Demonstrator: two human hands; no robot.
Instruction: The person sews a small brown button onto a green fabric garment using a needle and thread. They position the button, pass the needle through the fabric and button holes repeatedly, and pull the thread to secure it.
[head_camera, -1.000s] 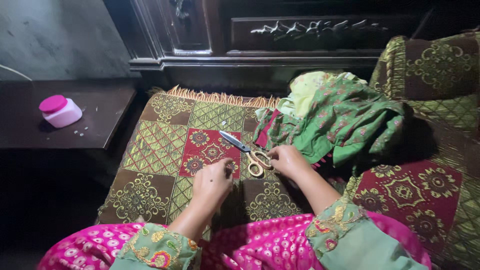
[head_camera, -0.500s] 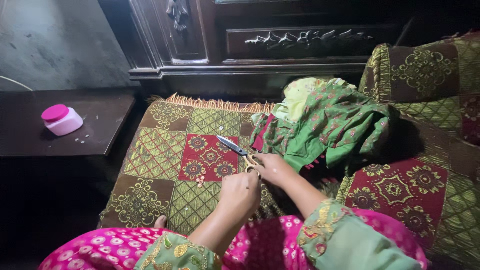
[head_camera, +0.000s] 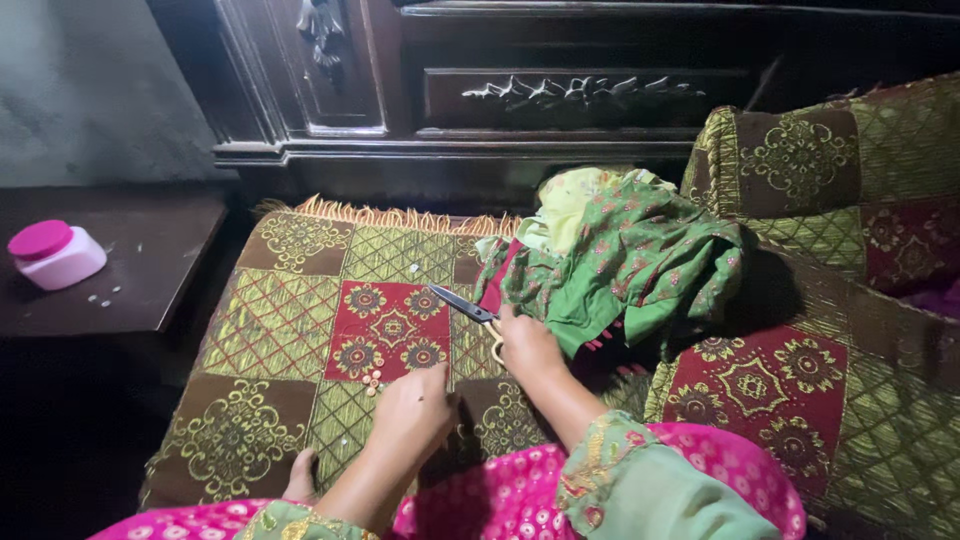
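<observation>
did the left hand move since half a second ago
Yes. The left hand has drawn back from the scissors toward the person, now below the small buttons on the patterned cover.

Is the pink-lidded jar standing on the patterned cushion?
No, the jar stands on the dark side table to the left, apart from the patterned cushion.

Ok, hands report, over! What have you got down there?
Right hand on the scissors, covering the handles. Left hand resting on the patterned cushion, near small buttons. Green cloth heaped right beside the scissors.
</observation>
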